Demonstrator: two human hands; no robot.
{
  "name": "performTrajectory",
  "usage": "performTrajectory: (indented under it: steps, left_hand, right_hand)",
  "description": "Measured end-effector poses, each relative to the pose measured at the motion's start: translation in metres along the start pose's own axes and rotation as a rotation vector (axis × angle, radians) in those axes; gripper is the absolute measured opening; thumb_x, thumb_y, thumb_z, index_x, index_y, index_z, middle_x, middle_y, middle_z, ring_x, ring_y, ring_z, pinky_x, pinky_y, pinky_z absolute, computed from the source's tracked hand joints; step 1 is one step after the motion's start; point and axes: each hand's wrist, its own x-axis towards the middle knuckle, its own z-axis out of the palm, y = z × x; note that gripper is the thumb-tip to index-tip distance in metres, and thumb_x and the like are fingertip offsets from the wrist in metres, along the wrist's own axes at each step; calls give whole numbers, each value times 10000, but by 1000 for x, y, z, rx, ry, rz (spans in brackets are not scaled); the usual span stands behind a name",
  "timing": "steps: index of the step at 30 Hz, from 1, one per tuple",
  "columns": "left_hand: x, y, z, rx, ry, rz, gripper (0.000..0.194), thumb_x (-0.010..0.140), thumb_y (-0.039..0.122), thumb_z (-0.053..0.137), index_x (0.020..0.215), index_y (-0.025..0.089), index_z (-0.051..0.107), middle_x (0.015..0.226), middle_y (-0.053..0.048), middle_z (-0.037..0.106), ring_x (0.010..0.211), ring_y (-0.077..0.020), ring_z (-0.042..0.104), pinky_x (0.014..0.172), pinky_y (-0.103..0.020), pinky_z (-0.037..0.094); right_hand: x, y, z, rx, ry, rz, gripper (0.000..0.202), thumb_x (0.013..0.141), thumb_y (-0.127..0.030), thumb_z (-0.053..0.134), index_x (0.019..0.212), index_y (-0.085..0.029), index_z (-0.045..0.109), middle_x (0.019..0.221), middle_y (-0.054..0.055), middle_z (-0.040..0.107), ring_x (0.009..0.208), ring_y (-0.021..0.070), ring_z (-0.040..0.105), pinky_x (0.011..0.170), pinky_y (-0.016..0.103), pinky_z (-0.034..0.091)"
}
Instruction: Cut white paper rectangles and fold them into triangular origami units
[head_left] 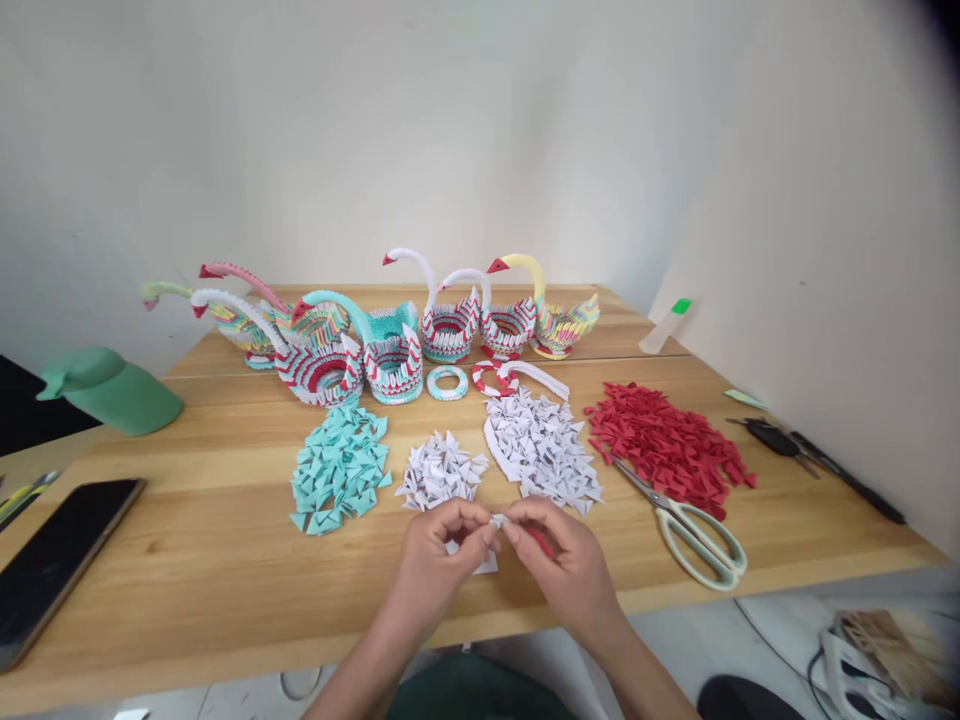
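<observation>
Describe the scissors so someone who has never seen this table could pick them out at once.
Start at the wooden table and go to its front right part, just right of the hands. The scissors lie flat there, blades pointing up-left into the heap of red paper pieces. Their pale green looped handles set them apart from the dark tools nearer the right edge.

**Around the wooden table**

Paper swans (450, 325) lined along the back. Piles of folded pieces: teal (340, 465), white (541, 445), red (667, 445). Scissors (686, 525) beside the red. Green cap (109, 390) far left, phone (56, 560) nearer. Possibly pens (817, 455) at right.
</observation>
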Motion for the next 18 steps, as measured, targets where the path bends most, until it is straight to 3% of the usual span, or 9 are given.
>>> performTrajectory:
  steps: [7,10,14,18]
  left_hand:
    - [1,0,-2,-246,-53,-123,301,741,400,751,698,123,641,595,-30,678,513,-111,589,542,-207,435]
    - [-2,-1,-3,-308,-92,-123,328,772,443,725,785,119,678,676,-56,708,569,-131,625,566,-217,454]
    - [-5,-8,-3,-167,-31,-65,293,731,370,770,906,144,707,665,-27,707,601,-139,628,594,-219,477]
    - [-7,-13,-3,127,74,119,147,791,267,689,894,177,744,748,-32,739,685,-167,652,668,-242,497]
  right_hand:
    - [5,2,-2,-49,-27,-330,305,864,-10,533,1011,-231,682,840,23,705,764,137,658,683,228,508]
    - [7,3,-3,-110,-6,-395,348,845,19,531,1036,-223,694,871,47,715,791,150,672,683,236,526]
    - [6,3,-2,-123,8,-373,352,854,8,535,1057,-229,700,887,54,723,803,155,681,687,239,540]
    - [3,2,-3,-76,-26,-279,328,872,-32,545,1079,-239,692,919,41,734,828,150,688,728,233,540]
